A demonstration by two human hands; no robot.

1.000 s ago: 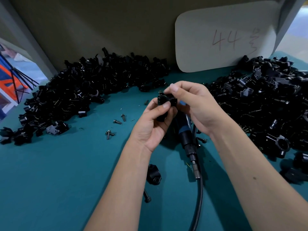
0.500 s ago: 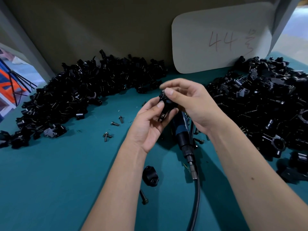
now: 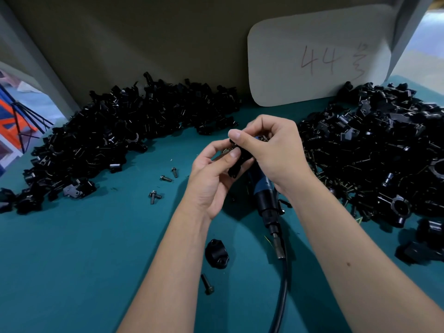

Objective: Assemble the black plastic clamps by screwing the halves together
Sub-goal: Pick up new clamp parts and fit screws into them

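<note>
Now right hand (image 3: 276, 152) lower over clamp (image 3: 240, 157)

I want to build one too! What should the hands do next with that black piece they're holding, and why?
Probably start a screw in by fingertip. Both the left hand and right hand pinch the black clamp above the table, while the powered screwdriver lies unused underneath.

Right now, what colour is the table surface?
Teal green table surface, seen in the head view, the only one.

Both bare forearms reach forward and meet at centre. Left hand (image 3: 213, 174) and right hand (image 3: 274, 152) curl their fingers together, each grip pinching a clamp (image 3: 241, 156).
</note>
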